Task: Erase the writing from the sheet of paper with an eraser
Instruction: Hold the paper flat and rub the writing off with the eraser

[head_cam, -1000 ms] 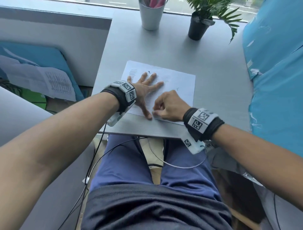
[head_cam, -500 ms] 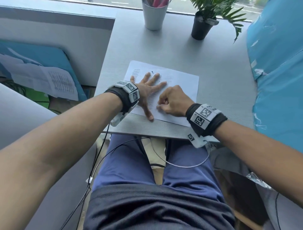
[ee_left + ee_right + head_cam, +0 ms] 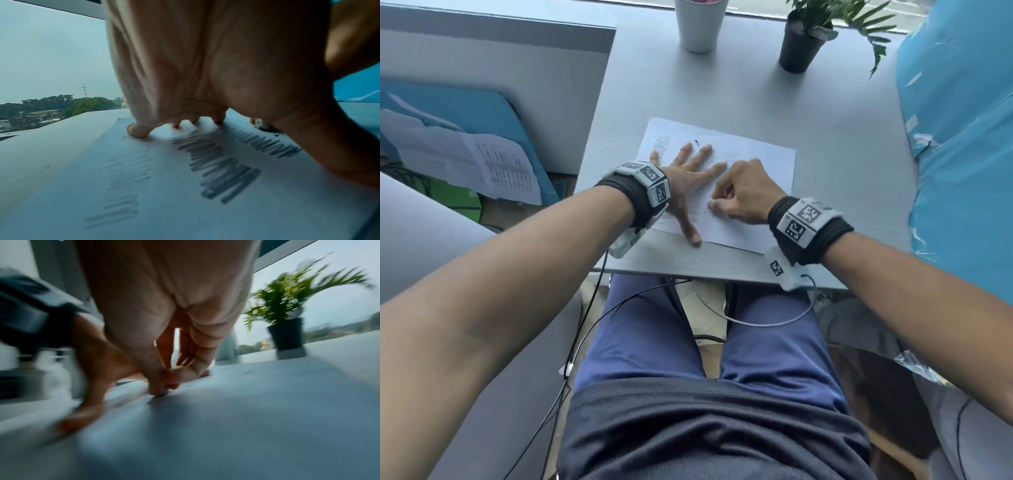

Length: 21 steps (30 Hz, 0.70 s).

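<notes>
A white sheet of paper [image 3: 753, 164] with rows of pencil scribbles [image 3: 222, 165] lies near the front edge of the grey desk [image 3: 842, 137]. My left hand [image 3: 690, 178] lies flat on the sheet's left part, fingers spread. Just right of it, my right hand [image 3: 736, 197] is curled, pinching a small eraser [image 3: 163, 392] against the paper. Only the eraser's tip shows: a whitish bit with a dark smudge [image 3: 260, 124] in the left wrist view. The right wrist view is blurred.
A white cup [image 3: 700, 24] and a black pot with a green plant [image 3: 801, 49] stand at the desk's far edge. Blue wrapped material [image 3: 962, 137] borders the right side. Loose papers [image 3: 465, 161] lie on the floor at left. My legs sit under the desk's front edge.
My right hand with the eraser has moved a little away from the front edge, up the sheet, closer to the left hand's fingers. The left hand stays flat in place.
</notes>
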### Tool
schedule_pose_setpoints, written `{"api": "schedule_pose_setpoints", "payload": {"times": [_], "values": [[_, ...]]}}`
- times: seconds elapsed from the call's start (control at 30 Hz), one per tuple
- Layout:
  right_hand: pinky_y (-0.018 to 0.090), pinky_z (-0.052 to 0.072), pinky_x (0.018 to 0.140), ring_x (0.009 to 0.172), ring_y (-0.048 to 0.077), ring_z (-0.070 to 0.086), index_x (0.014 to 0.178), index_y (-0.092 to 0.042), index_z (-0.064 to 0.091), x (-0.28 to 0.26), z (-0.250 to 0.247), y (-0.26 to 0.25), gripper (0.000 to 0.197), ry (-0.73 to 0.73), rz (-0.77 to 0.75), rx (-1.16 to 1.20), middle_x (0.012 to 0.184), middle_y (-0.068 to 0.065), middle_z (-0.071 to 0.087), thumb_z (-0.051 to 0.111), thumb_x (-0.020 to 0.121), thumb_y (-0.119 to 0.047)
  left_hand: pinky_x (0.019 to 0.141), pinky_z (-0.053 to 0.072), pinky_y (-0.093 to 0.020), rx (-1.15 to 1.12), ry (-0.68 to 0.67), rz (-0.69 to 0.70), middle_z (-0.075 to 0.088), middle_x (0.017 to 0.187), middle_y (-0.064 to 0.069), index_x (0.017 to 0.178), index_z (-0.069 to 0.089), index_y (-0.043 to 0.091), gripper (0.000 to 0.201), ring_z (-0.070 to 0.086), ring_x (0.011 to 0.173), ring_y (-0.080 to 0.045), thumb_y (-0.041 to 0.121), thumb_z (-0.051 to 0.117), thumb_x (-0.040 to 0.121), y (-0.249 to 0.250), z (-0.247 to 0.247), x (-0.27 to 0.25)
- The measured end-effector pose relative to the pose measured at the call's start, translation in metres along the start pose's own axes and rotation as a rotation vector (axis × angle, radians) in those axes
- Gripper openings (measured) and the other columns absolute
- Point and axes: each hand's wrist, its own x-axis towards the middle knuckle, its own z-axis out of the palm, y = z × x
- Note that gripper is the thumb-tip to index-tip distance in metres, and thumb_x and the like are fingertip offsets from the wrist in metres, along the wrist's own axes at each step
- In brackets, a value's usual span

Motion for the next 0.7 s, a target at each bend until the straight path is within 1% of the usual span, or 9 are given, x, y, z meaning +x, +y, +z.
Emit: {"api": "schedule_pose_setpoints", "payload": {"times": [0.1, 0.2, 0.27, 0.37, 0.4, 0.5, 0.53, 0.63, 0.7], "values": [[0.021, 0.051, 0.061, 0.062, 0.005, 0.06, 0.08, -0.01, 0.078, -0.015, 0.013, -0.012, 0.005, -0.125, -0.092, -0.005, 0.071, -0.004, 0.069, 0.076, 0.08, -0.015, 0.105, -0.009, -0.08, 0.003, -0.008, 0.005, -0.041, 0.155, 0.008, 0.151, -0.025, 0.044, 0.163, -0.037, 0.143, -0.027, 0.077, 0.082, 0.031, 0.002, -0.001, 0.0], [0.023, 0.054, 0.062, 0.06, 0.005, 0.06, 0.08, -0.011, 0.079, 0.0, -0.002, -0.001, 0.006, -0.024, -0.017, 0.01, 0.065, -0.007, 0.065, 0.077, 0.079, -0.017, 0.106, -0.01, -0.079, 0.001, 0.001, 0.005, -0.042, 0.154, 0.01, 0.149, -0.026, 0.046, 0.162, -0.039, 0.142, -0.024, 0.078, 0.084, 0.034, -0.001, 0.001, 0.003], [0.025, 0.053, 0.063, 0.06, 0.005, 0.058, 0.079, -0.011, 0.079, 0.003, -0.001, 0.0, 0.006, 0.008, -0.009, -0.011, 0.07, -0.002, 0.069, 0.076, 0.078, -0.016, 0.106, -0.009, -0.079, -0.008, 0.002, 0.0, -0.042, 0.154, 0.01, 0.149, -0.026, 0.046, 0.161, -0.039, 0.142, -0.023, 0.077, 0.085, 0.036, -0.001, 0.001, 0.003], [0.024, 0.053, 0.062, 0.063, 0.011, 0.062, 0.079, -0.01, 0.078, -0.013, 0.012, -0.013, 0.006, -0.146, -0.115, -0.026, 0.074, 0.001, 0.072, 0.076, 0.079, -0.015, 0.104, -0.009, -0.08, 0.008, 0.008, 0.002, -0.041, 0.155, 0.009, 0.15, -0.025, 0.046, 0.163, -0.038, 0.143, -0.025, 0.077, 0.085, 0.033, 0.0, 0.001, 0.004], [0.024, 0.053, 0.062, 0.063, 0.011, 0.063, 0.079, -0.01, 0.079, -0.012, 0.009, -0.011, 0.006, -0.148, -0.117, -0.024, 0.072, -0.001, 0.071, 0.076, 0.079, -0.016, 0.104, -0.01, -0.08, 0.01, 0.013, 0.006, -0.041, 0.155, 0.009, 0.15, -0.025, 0.047, 0.164, -0.038, 0.143, -0.025, 0.077, 0.085, 0.032, -0.001, 0.0, 0.005], [0.026, 0.054, 0.065, 0.063, 0.01, 0.06, 0.08, -0.013, 0.08, 0.007, -0.004, 0.004, 0.008, 0.028, -0.014, -0.021, 0.071, 0.0, 0.069, 0.077, 0.076, -0.019, 0.106, -0.009, -0.079, -0.004, 0.008, 0.006, -0.042, 0.155, 0.01, 0.149, -0.026, 0.044, 0.162, -0.039, 0.142, -0.024, 0.077, 0.085, 0.036, -0.002, 0.002, 0.004], [0.025, 0.052, 0.063, 0.063, 0.01, 0.059, 0.079, -0.012, 0.08, 0.009, -0.003, 0.005, 0.008, 0.054, -0.004, -0.028, 0.072, 0.002, 0.07, 0.077, 0.076, -0.019, 0.107, -0.009, -0.079, -0.009, 0.007, 0.002, -0.042, 0.155, 0.009, 0.149, -0.026, 0.044, 0.162, -0.039, 0.142, -0.024, 0.076, 0.086, 0.036, -0.002, 0.002, 0.004], [0.018, 0.045, 0.058, 0.059, 0.008, 0.058, 0.076, -0.011, 0.078, -0.005, 0.007, -0.006, 0.005, -0.063, -0.071, -0.019, 0.07, 0.001, 0.07, 0.075, 0.077, -0.014, 0.105, -0.008, -0.081, 0.001, 0.015, 0.009, -0.04, 0.156, 0.008, 0.151, -0.025, 0.045, 0.163, -0.036, 0.144, -0.026, 0.077, 0.085, 0.034, 0.0, 0.001, 0.004], [0.015, 0.045, 0.056, 0.058, 0.007, 0.058, 0.076, -0.013, 0.078, -0.002, 0.002, -0.001, 0.006, -0.074, -0.053, -0.036, 0.067, -0.002, 0.069, 0.075, 0.078, -0.017, 0.105, -0.008, -0.08, -0.002, 0.015, 0.016, -0.04, 0.156, 0.008, 0.151, -0.025, 0.044, 0.163, -0.037, 0.143, -0.025, 0.076, 0.085, 0.035, -0.001, 0.0, 0.005]]}}
